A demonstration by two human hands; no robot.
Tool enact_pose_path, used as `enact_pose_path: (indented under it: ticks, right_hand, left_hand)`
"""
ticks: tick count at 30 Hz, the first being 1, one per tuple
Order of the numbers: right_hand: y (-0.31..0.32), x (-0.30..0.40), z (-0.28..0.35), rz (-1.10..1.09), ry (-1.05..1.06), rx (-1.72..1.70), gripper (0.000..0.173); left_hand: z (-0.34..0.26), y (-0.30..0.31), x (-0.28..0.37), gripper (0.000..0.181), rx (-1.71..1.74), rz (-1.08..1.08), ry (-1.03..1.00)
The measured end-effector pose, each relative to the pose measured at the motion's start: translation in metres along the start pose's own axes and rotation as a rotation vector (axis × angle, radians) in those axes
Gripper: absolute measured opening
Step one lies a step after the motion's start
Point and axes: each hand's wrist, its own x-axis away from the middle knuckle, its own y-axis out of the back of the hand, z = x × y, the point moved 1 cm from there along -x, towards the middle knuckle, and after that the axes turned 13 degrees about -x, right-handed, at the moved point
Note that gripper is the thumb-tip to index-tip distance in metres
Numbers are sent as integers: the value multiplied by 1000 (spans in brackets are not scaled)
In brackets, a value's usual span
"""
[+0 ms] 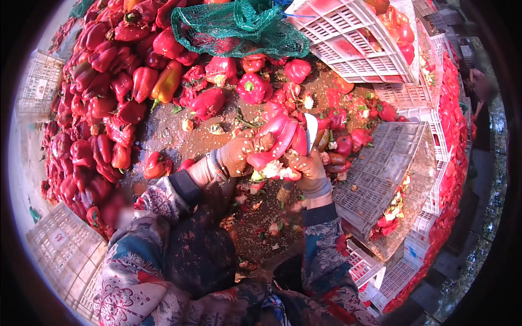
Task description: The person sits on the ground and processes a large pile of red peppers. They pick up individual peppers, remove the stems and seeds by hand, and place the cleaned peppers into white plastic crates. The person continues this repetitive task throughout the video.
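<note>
My left hand (240, 157), in a dirty brown work glove, grips a split red bell pepper (281, 130) from its left side. Pale seed core (272, 168) shows at the pepper's lower end. In my gloved right hand (312, 171) is a knife, its bright blade (311, 128) pointing up beside the pepper's right side. The right fingers also touch the pepper's lower right. A brown, handle-like piece (284, 192) shows below that hand; I cannot tell whether it belongs to the knife. Scattered seeds and pepper scraps (274, 229) lie below both hands.
A large heap of red peppers (110, 81) rises on the left. Green netting (240, 32) lies at the top. Plastic crates (355, 40) stand at upper right, one crate (375, 175) tilted at right with scraps. More crates (65, 248) stand at lower left. A person (483, 87) is far right.
</note>
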Motion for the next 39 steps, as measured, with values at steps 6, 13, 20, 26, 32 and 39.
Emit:
enact_pose_path:
  ticks: [6, 13, 20, 26, 32, 39]
  right_hand:
    - [-5, -14, -18, -369, 281, 98, 18]
    - [-14, -6, -39, -345, 613, 560, 43]
    - [6, 16, -21, -417, 534, 708, 40]
    - [-5, 42, 15, -279, 388, 560, 46]
    - [42, 188, 142, -758, 485, 873, 34]
    - [163, 462, 192, -1780, 419, 1309, 55]
  left_hand:
    - [35, 33, -1, 41, 80, -478, 126]
    - [61, 37, -19, 44, -817, -759, 187]
    - [39, 30, -15, 53, -1557, -445, 104]
    - [79, 81, 14, 43, -1483, -285, 397]
    - [15, 52, 28, 53, -1773, -624, -65]
    - [12, 186, 3, 85, -2068, -682, 705]
